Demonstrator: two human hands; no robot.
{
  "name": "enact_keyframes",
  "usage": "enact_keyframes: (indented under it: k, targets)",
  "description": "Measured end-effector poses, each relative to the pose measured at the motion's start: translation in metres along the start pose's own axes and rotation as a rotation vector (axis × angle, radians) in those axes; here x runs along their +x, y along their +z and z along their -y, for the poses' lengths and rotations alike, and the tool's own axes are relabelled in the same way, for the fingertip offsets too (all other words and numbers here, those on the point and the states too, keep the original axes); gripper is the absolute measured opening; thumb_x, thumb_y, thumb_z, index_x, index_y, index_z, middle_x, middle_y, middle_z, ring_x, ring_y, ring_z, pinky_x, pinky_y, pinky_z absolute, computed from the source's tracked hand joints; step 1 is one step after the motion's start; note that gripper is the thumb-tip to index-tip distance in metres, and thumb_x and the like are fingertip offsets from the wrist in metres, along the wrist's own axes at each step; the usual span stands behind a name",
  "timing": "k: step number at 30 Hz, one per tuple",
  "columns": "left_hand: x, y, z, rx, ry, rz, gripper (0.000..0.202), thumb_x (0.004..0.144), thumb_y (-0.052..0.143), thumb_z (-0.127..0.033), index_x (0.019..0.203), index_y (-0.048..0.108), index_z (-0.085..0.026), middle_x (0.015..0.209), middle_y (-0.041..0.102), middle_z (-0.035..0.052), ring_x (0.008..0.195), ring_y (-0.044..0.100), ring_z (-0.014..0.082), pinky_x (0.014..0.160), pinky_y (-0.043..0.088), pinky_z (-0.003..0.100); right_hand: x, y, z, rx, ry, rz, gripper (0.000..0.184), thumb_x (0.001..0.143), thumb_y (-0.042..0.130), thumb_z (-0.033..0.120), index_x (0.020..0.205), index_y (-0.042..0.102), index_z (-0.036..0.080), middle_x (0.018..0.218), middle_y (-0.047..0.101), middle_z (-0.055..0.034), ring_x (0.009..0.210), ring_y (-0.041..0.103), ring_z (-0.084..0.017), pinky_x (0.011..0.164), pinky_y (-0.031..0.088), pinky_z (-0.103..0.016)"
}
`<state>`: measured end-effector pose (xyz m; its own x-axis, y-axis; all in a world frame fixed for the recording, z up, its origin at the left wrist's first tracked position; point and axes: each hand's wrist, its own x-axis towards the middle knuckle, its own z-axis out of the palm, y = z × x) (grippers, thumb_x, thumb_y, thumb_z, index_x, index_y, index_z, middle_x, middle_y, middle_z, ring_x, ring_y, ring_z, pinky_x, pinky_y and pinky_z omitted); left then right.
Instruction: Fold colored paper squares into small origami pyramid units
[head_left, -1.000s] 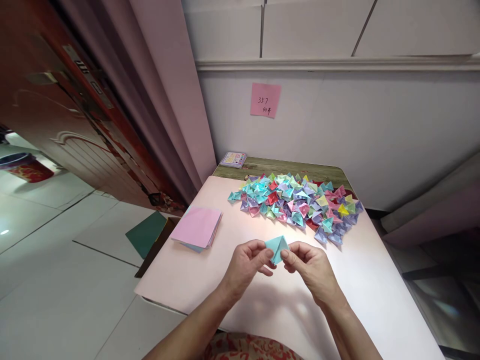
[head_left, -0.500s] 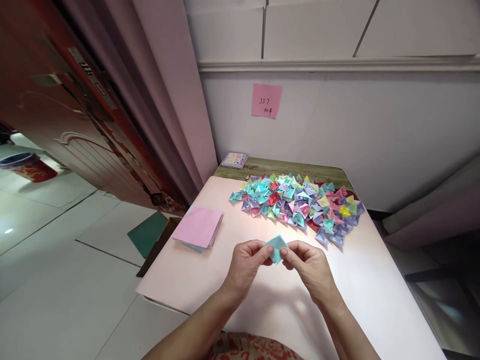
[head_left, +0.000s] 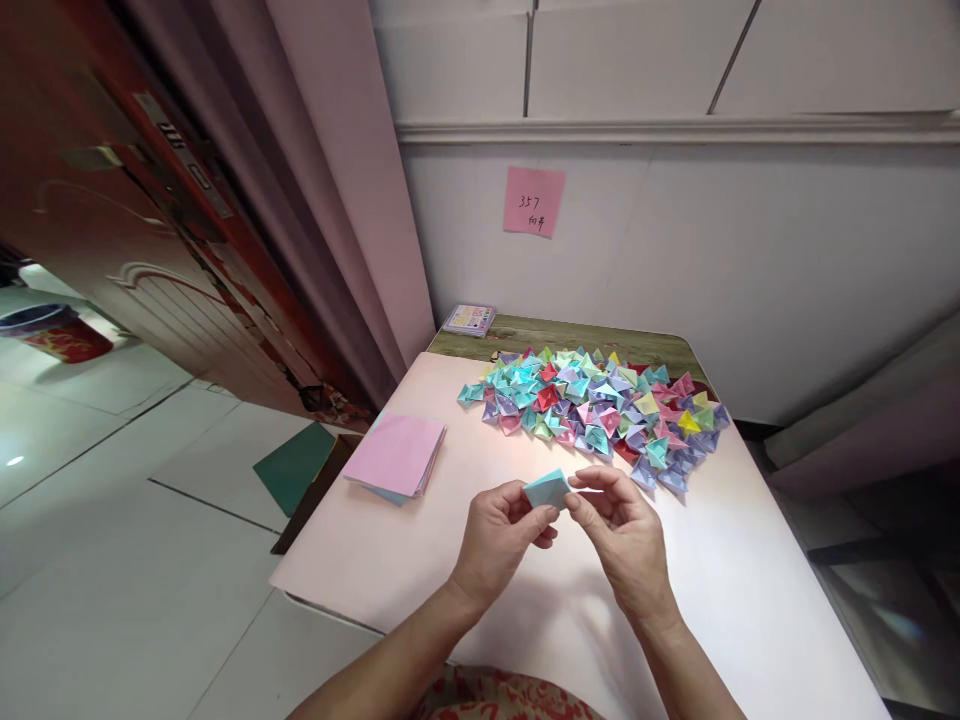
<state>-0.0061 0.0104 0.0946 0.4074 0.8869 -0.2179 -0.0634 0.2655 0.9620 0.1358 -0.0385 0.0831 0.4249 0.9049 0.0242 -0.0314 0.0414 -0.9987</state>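
A small folded piece of teal paper (head_left: 546,489) is pinched between both hands above the pale pink tabletop (head_left: 420,560). My left hand (head_left: 499,535) grips its left side with thumb and fingers. My right hand (head_left: 621,535) pinches its right edge with curled fingers. Beyond the hands lies a heap of several folded paper shapes (head_left: 592,405) in teal, purple, pink, red and yellow. A stack of square sheets, pink on top (head_left: 394,455), rests at the table's left edge.
A small colourful pack (head_left: 467,319) lies on the wooden strip at the back of the table. A pink note (head_left: 534,201) is stuck on the white wall. To the left are a curtain, a dark red door and a tiled floor with a green sheet (head_left: 294,466).
The teal piece has been turned and flattened between the fingers, now lying more level. Both hands stayed in about the same place.
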Motion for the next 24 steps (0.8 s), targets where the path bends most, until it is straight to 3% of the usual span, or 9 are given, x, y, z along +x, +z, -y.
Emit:
enact_keyframes:
  k: [4,10,19,21,24]
  targets:
    - [-0.0019,0.0014,-0.0009,0.069,0.028,-0.005,0.018,0.072,0.074,-0.028,0.067,0.065,-0.013,0.058,0.062,0.0005,0.057,0.064,0.0153,0.057,0.055,0.026,0.0019,-0.0005,0.0059,-0.039,-0.066,0.008,0.024,0.076,0.077,0.036,0.093,0.068,0.022,0.102,0.066,-0.005,0.084,0.066,-0.019,0.073,0.054,-0.03]
    - [-0.0046,0.0026,-0.0003,-0.009,-0.039,0.059,0.021,0.071,0.076,-0.03,0.068,0.065,-0.013,0.058,0.064,0.0018,0.056,0.066,0.0161,0.057,0.056,0.027,0.0046,0.0002,0.0056,0.02,0.03,0.06,0.02,0.081,0.073,0.038,0.078,0.067,0.019,0.069,0.063,-0.0002,0.063,0.059,-0.014,0.059,0.049,-0.025]
    - [-0.0044,0.0013,0.0005,-0.083,-0.096,0.1,0.026,0.071,0.077,-0.035,0.072,0.065,-0.011,0.061,0.068,0.0047,0.056,0.067,0.0162,0.057,0.057,0.027,0.0034,0.0027,0.0045,0.055,0.028,0.028,0.021,0.079,0.074,0.037,0.077,0.066,0.018,0.069,0.063,0.0003,0.061,0.056,-0.012,0.057,0.047,-0.023]
    - [-0.0044,-0.0001,0.0007,-0.069,-0.077,0.113,0.026,0.073,0.075,-0.035,0.072,0.065,-0.011,0.064,0.068,0.005,0.056,0.065,0.0151,0.056,0.056,0.027,0.0029,0.0043,0.0045,0.089,0.052,0.003,0.023,0.077,0.076,0.038,0.08,0.065,0.018,0.069,0.063,0.0008,0.061,0.057,-0.012,0.057,0.048,-0.023]
    - [-0.0027,-0.0055,-0.0008,-0.018,-0.053,0.16,0.024,0.074,0.073,-0.034,0.071,0.065,-0.012,0.062,0.066,0.0038,0.053,0.063,0.0137,0.053,0.054,0.025,0.0049,0.0024,0.0053,0.143,0.121,0.003,0.038,0.072,0.08,0.039,0.101,0.062,0.021,0.071,0.065,0.0023,0.062,0.059,-0.013,0.059,0.049,-0.025]
